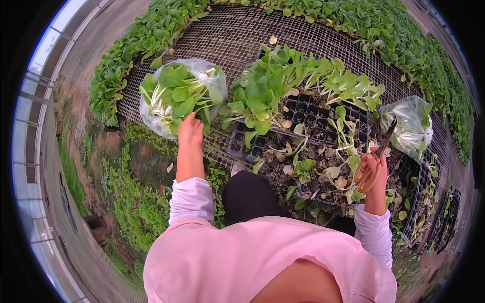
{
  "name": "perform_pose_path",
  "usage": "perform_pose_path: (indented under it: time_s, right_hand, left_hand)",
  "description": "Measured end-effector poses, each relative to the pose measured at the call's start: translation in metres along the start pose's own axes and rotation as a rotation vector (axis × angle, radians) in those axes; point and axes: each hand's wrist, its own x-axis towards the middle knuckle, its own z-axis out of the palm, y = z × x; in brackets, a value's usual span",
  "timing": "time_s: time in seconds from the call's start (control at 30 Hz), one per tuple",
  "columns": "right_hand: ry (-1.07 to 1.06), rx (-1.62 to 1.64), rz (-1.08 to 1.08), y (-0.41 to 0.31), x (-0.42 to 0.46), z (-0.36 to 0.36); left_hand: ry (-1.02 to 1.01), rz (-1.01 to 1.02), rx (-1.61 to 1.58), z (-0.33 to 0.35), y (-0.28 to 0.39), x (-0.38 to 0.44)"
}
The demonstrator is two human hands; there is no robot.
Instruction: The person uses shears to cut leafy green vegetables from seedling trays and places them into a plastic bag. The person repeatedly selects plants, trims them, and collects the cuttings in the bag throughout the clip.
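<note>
My left hand reaches to the near edge of an open clear plastic bag, palm turned partly up and fingers extended. Nothing shows in its grasp, and its fingertips meet the leaves. Cut leafy green seedlings with pale stems fill this bag. In my right hand is a pair of scissors with orange-brown handles, the dark blades pointing up and away from me. Just beyond the blades sits a second clear bag, packed with pale stems and leaves. Between my hands, seedlings still stand in a black plug tray.
A wire-mesh bench carries the trays. Dense rows of seedlings line its far side. Soil and wilted leaves cover a nearer tray, and more trays lie at the right. Low weeds grow on the ground at left.
</note>
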Motion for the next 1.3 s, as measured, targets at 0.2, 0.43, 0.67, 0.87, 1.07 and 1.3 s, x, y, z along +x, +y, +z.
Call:
perform_pose_path:
  time_s: [0.2, 0.43, 0.67, 0.87, 1.07, 1.3]
  right_hand:
    - [0.023, 0.040, -0.026, -0.009, -0.008, -0.009]
    - [0.023, 0.062, -0.019, -0.007, -0.005, -0.008]
    - [0.003, 0.064, -0.009, -0.015, -0.009, -0.009]
    - [-0.008, 0.162, 0.103, -0.008, 0.000, -0.022]
    - [0.009, 0.285, 0.189, -0.007, 0.003, -0.031]
    - [0.005, 0.363, 0.238, -0.016, 0.000, -0.032]
  left_hand:
    - [0.113, 0.194, 0.157, 0.002, -0.005, -0.046]
    - [-0.730, -0.333, 0.807, 0.087, -0.072, -0.055]
    - [-0.056, 0.063, 1.097, 0.153, -0.145, 0.049]
    - [0.404, 0.335, 1.389, 0.193, -0.152, -0.034]
    - [0.331, 0.507, 0.385, 0.161, -0.189, -0.027]
    - [0.527, 0.199, 0.431, 0.117, -0.204, -0.018]
